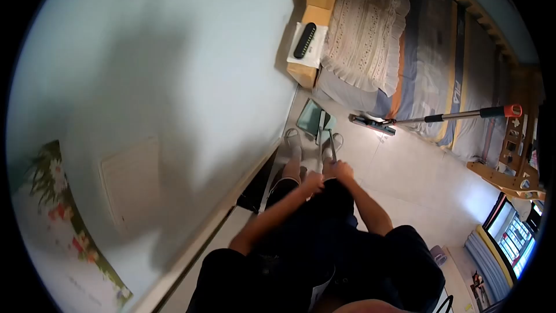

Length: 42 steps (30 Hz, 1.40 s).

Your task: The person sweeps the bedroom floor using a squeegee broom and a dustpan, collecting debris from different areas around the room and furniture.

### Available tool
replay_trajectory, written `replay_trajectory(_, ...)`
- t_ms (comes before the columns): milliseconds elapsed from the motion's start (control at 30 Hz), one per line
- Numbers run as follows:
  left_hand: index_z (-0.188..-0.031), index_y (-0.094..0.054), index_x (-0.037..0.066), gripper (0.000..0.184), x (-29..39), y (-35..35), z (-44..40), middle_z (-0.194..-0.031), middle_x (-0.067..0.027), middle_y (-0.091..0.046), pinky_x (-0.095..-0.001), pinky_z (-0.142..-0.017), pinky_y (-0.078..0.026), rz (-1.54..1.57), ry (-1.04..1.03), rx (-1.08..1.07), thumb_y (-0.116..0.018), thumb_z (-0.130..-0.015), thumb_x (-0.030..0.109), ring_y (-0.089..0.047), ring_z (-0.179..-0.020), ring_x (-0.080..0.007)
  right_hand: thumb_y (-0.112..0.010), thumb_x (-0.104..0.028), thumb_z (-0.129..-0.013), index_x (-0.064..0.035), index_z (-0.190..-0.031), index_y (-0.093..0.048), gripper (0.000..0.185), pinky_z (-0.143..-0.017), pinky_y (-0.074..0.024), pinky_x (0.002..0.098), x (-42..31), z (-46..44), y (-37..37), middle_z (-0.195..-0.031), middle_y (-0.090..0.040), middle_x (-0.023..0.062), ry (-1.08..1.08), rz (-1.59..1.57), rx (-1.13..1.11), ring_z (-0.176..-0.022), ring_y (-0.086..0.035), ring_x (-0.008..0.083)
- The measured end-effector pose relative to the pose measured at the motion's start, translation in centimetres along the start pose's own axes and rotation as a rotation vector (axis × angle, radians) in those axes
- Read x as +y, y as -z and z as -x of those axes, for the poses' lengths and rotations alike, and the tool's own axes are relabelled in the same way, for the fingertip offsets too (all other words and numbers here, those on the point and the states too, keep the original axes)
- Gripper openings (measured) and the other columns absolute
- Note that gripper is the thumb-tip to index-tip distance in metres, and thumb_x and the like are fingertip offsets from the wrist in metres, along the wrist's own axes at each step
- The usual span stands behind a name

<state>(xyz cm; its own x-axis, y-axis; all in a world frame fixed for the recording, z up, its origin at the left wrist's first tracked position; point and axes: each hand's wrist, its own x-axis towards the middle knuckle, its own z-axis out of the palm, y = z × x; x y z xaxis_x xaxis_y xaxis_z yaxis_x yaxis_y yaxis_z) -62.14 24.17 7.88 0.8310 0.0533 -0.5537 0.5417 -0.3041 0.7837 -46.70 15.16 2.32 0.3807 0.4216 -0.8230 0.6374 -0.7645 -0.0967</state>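
Handles (320,152) lengthwise, apparently toward dustpan (308,117)

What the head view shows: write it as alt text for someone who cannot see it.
A person's left hand and right hand grip long thin handles, with a pale green dustpan below, near slippered feet. To the right, a flat-headed mop is beside a bed; a pale blue wall fills the left.

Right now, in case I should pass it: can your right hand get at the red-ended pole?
Probably not: the right hand is closed round a handle, and the pole is well off by the bed, though the floor between looks open.
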Motion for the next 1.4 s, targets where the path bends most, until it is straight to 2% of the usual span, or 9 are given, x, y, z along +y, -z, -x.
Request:
replay_trajectory(33, -0.075, -0.053, 0.007, 0.014, -0.7, 2.3, 1.7, -0.060, -0.0053, -0.047, -0.0333, -0.048, -0.042, 0.319, -0.275, 0.096, -0.060, -0.074, 0.018, -0.051, -0.053, -0.0190, -0.047, -0.043, -0.085, -0.0057, -0.096, -0.060, 0.040, -0.071, -0.0496, 0.0485, 2.0, -1.5, 0.3, -0.091, -0.063, 0.0213, -0.087, -0.016, -0.007, -0.084, -0.062, 0.0378)
replay_trajectory(100, -0.082, -0.049, 0.011, 0.014, -1.8, 5.3, 7.1, -0.065, 0.0028, -0.045, -0.0197, -0.039, -0.033, 1.446, 0.558, 0.019, -0.042, -0.089, 0.021, -0.045, -0.049, -0.0090, -0.047, -0.043, -0.086, -0.0088, -0.092, -0.062, 0.037, -0.070, -0.0490, 0.0485, 10.1, -5.6, -1.1, -0.088, -0.063, 0.0206, 0.292, 0.045, 0.009, -0.084, -0.061, 0.0381)
replay_trajectory(133, -0.081, -0.047, 0.012, 0.013, -2.6, 5.9, 9.4, -0.064, 0.0039, -0.043, -0.0187, -0.038, -0.030, 1.559, 0.645, 0.078, -0.043, -0.091, 0.019, -0.041, -0.047, -0.0055, -0.045, -0.040, -0.088, -0.0116, -0.091, -0.061, 0.032, -0.064, -0.0492, 0.0482, 13.0, -6.7, -0.1, -0.080, -0.062, 0.0182, 0.454, 0.121, 0.093, -0.076, -0.061, 0.0368)
replay_trajectory(300, -0.103, -0.050, 0.010, 0.016, 8.8, 8.7, 17.2, -0.064, 0.0027, -0.043, -0.0199, -0.035, -0.023, 1.227, 0.895, 0.408, -0.047, -0.090, 0.019, -0.037, -0.043, -0.0048, -0.050, -0.041, -0.085, -0.0067, -0.084, -0.063, 0.037, -0.066, -0.0484, 0.0487, 14.5, -7.8, 6.0, -0.074, -0.061, 0.0210, 0.541, 0.129, 0.043, -0.075, -0.060, 0.0397)
replay_trajectory(667, -0.119, -0.050, 0.004, 0.039, 8.6, 2.8, 16.9, -0.081, -0.0111, -0.061, -0.0309, -0.063, -0.046, 0.550, 0.659, 0.769, -0.055, -0.084, 0.020, -0.057, -0.069, -0.0165, -0.057, -0.050, -0.074, 0.0059, -0.095, -0.061, 0.060, -0.080, -0.0468, 0.0466, 7.7, -5.5, 10.6, -0.095, -0.060, 0.0294, 0.209, -0.065, -0.025, -0.094, -0.058, 0.0413)
replay_trajectory(1000, -0.120, -0.051, 0.015, 0.035, 2.0, 9.7, 11.3, -0.060, 0.0002, -0.048, -0.0205, -0.035, -0.025, 0.942, 0.622, 0.801, -0.049, -0.085, 0.018, -0.035, -0.040, -0.0046, -0.055, -0.049, -0.077, 0.0041, -0.092, -0.062, 0.056, -0.077, -0.0472, 0.0466, 6.4, -5.4, 10.8, -0.091, -0.060, 0.0298, 0.189, -0.100, -0.091, -0.089, -0.060, 0.0407)
replay_trajectory(1167, -0.119, -0.051, 0.012, 0.039, -0.3, 12.8, 8.4, -0.061, -0.0021, -0.052, -0.0241, -0.035, -0.030, 0.913, 0.611, 0.795, -0.053, -0.081, 0.019, -0.040, -0.040, -0.0085, -0.053, -0.048, -0.080, 0.0040, -0.089, -0.062, 0.053, -0.076, -0.0470, 0.0487, 4.1, -3.9, 13.2, -0.089, -0.060, 0.0296, 0.137, -0.124, -0.115, -0.089, -0.059, 0.0425)
replay_trajectory(1300, -0.113, -0.053, 0.003, 0.048, -7.3, 12.6, 3.1, -0.104, -0.0221, -0.060, -0.0399, -0.086, -0.044, 0.586, 0.648, 0.775, -0.063, -0.071, 0.024, -0.057, -0.101, -0.0366, -0.055, -0.054, -0.073, 0.0082, -0.080, -0.063, 0.063, -0.072, -0.0489, 0.0467, 4.5, -6.0, 11.2, -0.082, -0.062, 0.0301, 0.020, -0.167, -0.024, -0.081, -0.063, 0.0404)
replay_trajectory(1400, -0.109, -0.055, 0.001, 0.044, -8.6, 14.6, 0.6, -0.105, -0.0225, -0.060, -0.0396, -0.084, -0.045, 0.552, 0.640, 0.717, -0.061, -0.073, 0.026, -0.057, -0.100, -0.0360, -0.055, -0.053, -0.073, 0.0086, -0.083, -0.062, 0.062, -0.074, -0.0482, 0.0468, 3.0, -5.6, 12.4, -0.085, -0.061, 0.0314, -0.017, -0.218, -0.058, -0.085, -0.061, 0.0414)
